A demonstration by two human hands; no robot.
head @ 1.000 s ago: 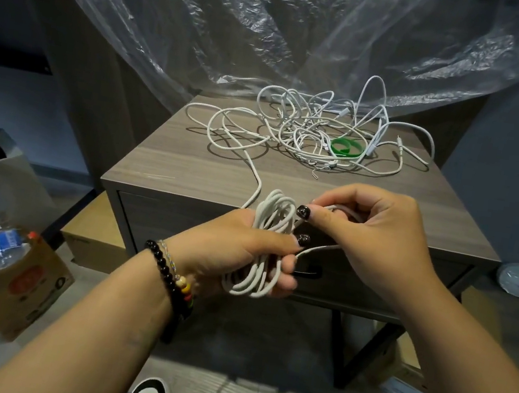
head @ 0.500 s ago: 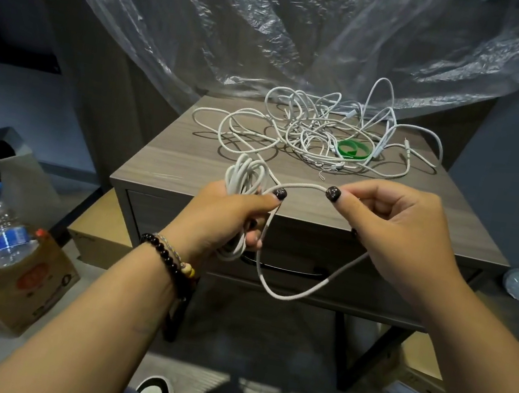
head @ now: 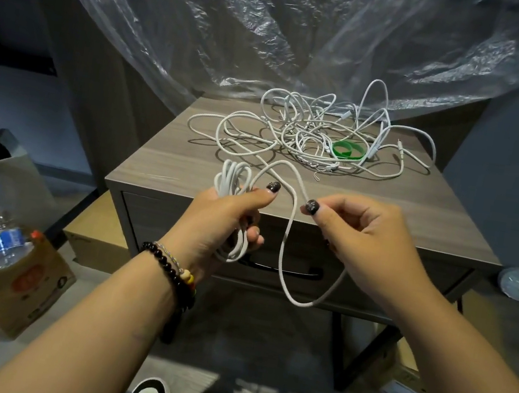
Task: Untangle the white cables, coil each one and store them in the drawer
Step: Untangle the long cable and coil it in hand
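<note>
From the head view, your left hand [head: 224, 214] had its fingers wrapped round the coil [head: 233, 189], its loops standing upright above and below your fist. Your right hand [head: 361, 232] pinched the same cable's free run [head: 286, 251] just beside it; that slack hung below both hands before the closed drawer [head: 375, 269]. The strand led away from your fingers to the tangle [head: 311, 136] on the counter [head: 171, 165]. I judged the left nearer for the next wrap, with open room beneath.

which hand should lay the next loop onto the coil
Right. The right hand pinches the loose cable, free to swing it over; the left hand is full, gripping the coil.
</note>
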